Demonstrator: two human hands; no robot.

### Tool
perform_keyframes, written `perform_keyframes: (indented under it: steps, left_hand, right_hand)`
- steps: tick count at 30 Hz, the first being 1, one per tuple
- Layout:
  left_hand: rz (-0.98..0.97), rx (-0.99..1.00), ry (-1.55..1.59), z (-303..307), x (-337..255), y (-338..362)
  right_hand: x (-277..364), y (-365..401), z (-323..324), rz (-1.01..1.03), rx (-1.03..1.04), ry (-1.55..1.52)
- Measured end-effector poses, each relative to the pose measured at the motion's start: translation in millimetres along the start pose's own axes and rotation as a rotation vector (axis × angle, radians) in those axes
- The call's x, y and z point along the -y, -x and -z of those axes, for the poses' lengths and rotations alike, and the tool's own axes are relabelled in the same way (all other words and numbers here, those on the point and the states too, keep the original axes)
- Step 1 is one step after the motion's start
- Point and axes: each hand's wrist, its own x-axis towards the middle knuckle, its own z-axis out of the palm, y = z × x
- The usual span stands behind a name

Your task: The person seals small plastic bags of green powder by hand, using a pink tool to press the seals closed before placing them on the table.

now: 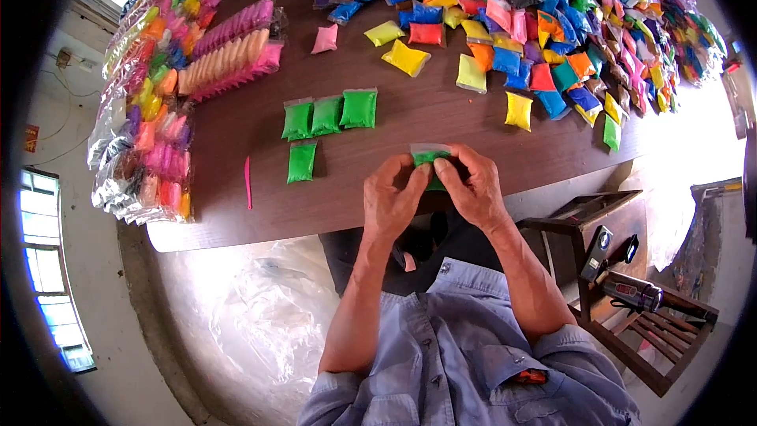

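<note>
Between both hands, at the front edge of the table, is a small clear packet of green clay (430, 155). My left hand (393, 189) grips its left side, thumb on top. My right hand (471, 185) pinches the right side the same way, the two thumbs close together. To the left on the table lie three green packets (326, 117) side by side in a row. Just below that row is a single green packet (301, 162). A thin pink stick (248, 183) lies further left.
A large heap of mixed-colour packets (544, 24) covers the back right of the table (229, 197). Bagged packets (162, 110) are stacked along the left edge, beside rows of pink and peach packets (229, 63). A wooden chair (631, 300) holding small devices stands at the right.
</note>
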Motion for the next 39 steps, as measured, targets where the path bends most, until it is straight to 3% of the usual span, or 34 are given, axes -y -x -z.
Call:
perform_keyframes:
  steps: [20,24,29,32,34,39]
  left_hand:
    - [-0.048,-0.034,-0.015,0,0,-2]
    - [-0.149,-0.094,-0.214,0,1,0]
    - [-0.219,-0.139,-0.216,-2,9,-1]
    - [-0.192,-0.12,-0.189,-3,1,0]
    - [-0.076,-0.08,-0.072,-2,2,-2]
    - [-0.207,-0.106,-0.235,-1,-3,1]
  right_hand:
    - [-15,1,-7,0.066,-0.089,-0.049]
    - [-2,2,-2,0.029,-0.049,-0.03]
    - [6,2,0,0.016,-0.044,-0.044]
    - [1,1,0,0.033,-0.073,-0.031]
    - [-4,2,-2,0.034,-0.094,-0.017]
    - [-8,4,-5,0.089,-0.114,-0.043]
